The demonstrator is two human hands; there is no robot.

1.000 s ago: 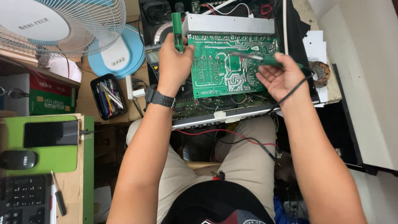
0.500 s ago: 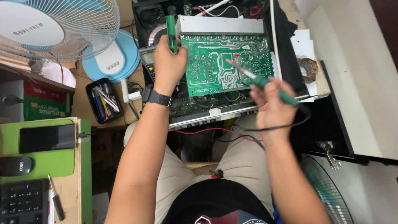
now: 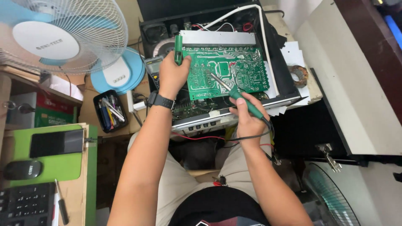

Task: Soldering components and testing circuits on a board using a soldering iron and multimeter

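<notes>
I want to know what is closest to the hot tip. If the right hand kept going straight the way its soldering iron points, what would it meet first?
Probably the green circuit board: the right hand aims the soldering iron up-left, tip over its middle; contact unclear.

— What stood at the upper left of the frame?
— A white desk fan (image 3: 58, 37), with a black tray of pens (image 3: 109, 111) just below it.
— And at the lower left?
— A dark phone (image 3: 56, 142) lay on a green mat (image 3: 50, 165), beside a black mouse (image 3: 23, 169) and a keyboard (image 3: 25, 207).
</notes>
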